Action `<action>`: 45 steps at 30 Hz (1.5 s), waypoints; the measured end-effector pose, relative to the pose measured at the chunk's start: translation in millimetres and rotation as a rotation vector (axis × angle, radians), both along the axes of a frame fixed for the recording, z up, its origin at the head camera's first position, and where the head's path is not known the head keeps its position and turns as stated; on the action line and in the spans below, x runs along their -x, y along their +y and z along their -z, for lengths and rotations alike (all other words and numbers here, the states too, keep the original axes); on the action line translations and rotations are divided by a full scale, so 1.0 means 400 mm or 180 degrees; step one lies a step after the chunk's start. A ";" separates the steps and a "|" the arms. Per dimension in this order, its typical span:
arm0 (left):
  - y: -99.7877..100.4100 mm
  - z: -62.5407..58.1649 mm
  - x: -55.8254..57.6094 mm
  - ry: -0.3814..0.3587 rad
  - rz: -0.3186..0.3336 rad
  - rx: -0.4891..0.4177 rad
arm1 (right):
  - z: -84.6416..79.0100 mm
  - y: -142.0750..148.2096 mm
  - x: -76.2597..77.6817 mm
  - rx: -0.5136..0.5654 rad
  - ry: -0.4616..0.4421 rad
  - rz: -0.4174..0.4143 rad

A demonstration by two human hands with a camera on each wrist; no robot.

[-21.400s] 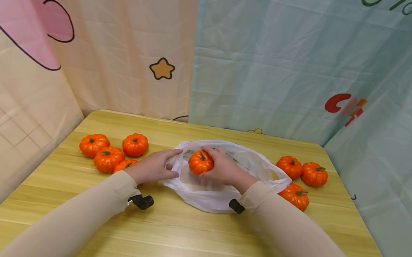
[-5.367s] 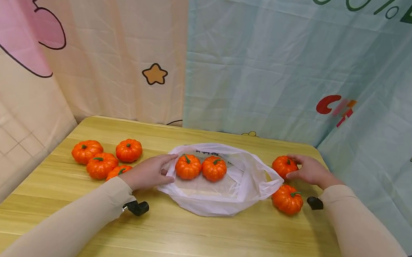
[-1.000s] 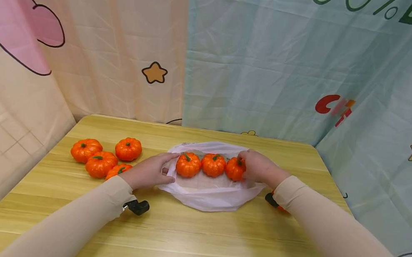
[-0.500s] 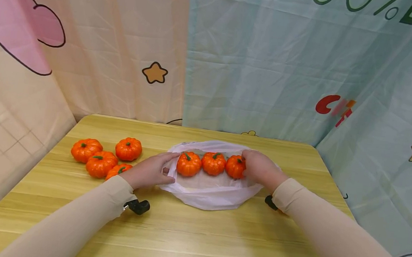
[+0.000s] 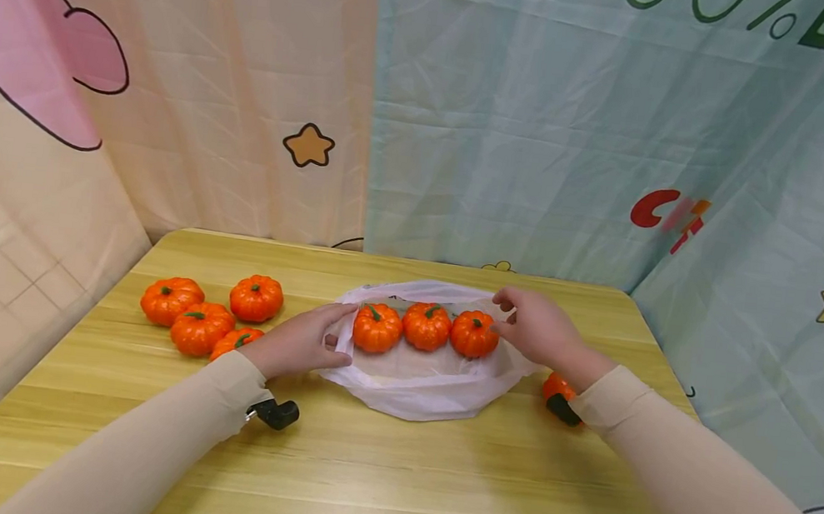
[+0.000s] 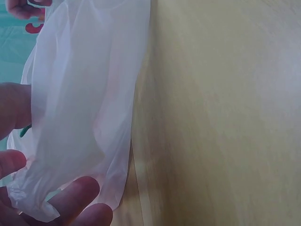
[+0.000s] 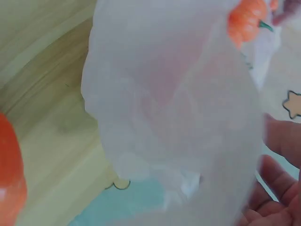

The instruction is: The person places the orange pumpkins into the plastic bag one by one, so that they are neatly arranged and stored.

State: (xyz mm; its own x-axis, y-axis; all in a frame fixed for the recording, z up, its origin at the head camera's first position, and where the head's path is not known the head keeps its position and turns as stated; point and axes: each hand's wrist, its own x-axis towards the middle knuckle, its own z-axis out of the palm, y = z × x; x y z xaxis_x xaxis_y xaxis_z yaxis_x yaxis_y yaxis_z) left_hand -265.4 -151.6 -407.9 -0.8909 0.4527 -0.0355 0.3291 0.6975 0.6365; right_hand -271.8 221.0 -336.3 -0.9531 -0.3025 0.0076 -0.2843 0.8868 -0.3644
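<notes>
A white plastic bag (image 5: pixel 415 401) lies with its mouth spread, and three small orange pumpkins sit in a row inside: a left one (image 5: pixel 378 328), a middle one (image 5: pixel 426 326) and a right one (image 5: pixel 475 334). My left hand (image 5: pixel 301 342) grips the bag's left rim; in the left wrist view the plastic (image 6: pixel 84 103) passes between thumb and fingers. Beside the right pumpkin, my right hand (image 5: pixel 542 329) is at the bag's right side with relaxed fingers and holds nothing. The bag film (image 7: pixel 178 113) covers much of the right wrist view.
Several more pumpkins stand on the table's left, among them a rear one (image 5: pixel 257 298) and a front one (image 5: pixel 202 329). Another pumpkin (image 5: pixel 558 387) is partly hidden under my right wrist. Printed curtains (image 5: pixel 515 134) rise behind the wooden table (image 5: pixel 373 487).
Over the frames, pumpkins from the right went into the bag, one after another. Just now my right hand let go of the third pumpkin and drew back right. My left hand stayed at the rim.
</notes>
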 end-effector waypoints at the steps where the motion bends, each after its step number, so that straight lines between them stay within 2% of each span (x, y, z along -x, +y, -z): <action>1: 0.000 0.001 0.000 0.0008 0.0002 0.0002 | -0.006 0.007 -0.005 0.0077 0.0054 0.0012; 6: 0.001 0.003 0.002 -0.0025 0.0011 -0.0017 | -0.033 0.051 -0.030 0.0335 0.0215 0.0150; 13: 0.002 0.001 0.000 0.0014 0.0007 0.0049 | -0.044 0.134 -0.070 0.0390 0.0176 0.0231; 19: 0.003 -0.001 0.001 0.0030 0.0017 0.0071 | -0.011 0.223 -0.094 0.0380 0.0017 0.0087; 29: 0.004 -0.001 0.003 0.0045 0.0034 0.0091 | 0.042 0.331 -0.116 0.0229 -0.0495 -0.0118; 36: 0.002 -0.003 0.004 -0.0020 0.0050 0.0052 | 0.089 0.364 -0.117 0.0429 -0.0763 -0.0291; 45: 0.002 -0.008 0.006 -0.0054 0.0041 0.0071 | 0.124 0.375 -0.123 0.0348 -0.0843 -0.0344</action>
